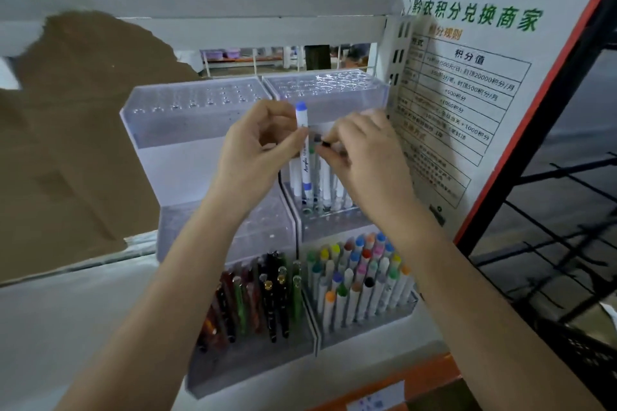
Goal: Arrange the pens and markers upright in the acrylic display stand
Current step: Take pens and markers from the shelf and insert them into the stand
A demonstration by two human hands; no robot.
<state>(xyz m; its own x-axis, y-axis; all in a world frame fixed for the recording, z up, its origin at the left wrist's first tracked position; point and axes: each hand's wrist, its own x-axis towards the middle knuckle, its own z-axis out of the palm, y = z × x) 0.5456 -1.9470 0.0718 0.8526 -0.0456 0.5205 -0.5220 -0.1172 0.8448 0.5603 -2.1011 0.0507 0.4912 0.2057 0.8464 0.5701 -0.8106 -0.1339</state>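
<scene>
My left hand (257, 147) grips a white marker with a blue cap (303, 130), held upright over the middle tier of the acrylic display stand (200, 117). My right hand (364, 157) pinches the black cap of another marker (324, 144) standing among several white markers (325, 183) in the middle right tier. The top tiers show empty holes. In the bottom right tier stand several white markers with coloured caps (357, 274). Dark and patterned pens (260, 297) fill the bottom left tier.
A white shelf board (200, 0) hangs just above the stand. Brown cardboard (73, 130) lies to the left. A printed paper notice (467, 93) is on the right, beside a black wire rack (551, 227). An orange shelf edge (400, 384) runs below.
</scene>
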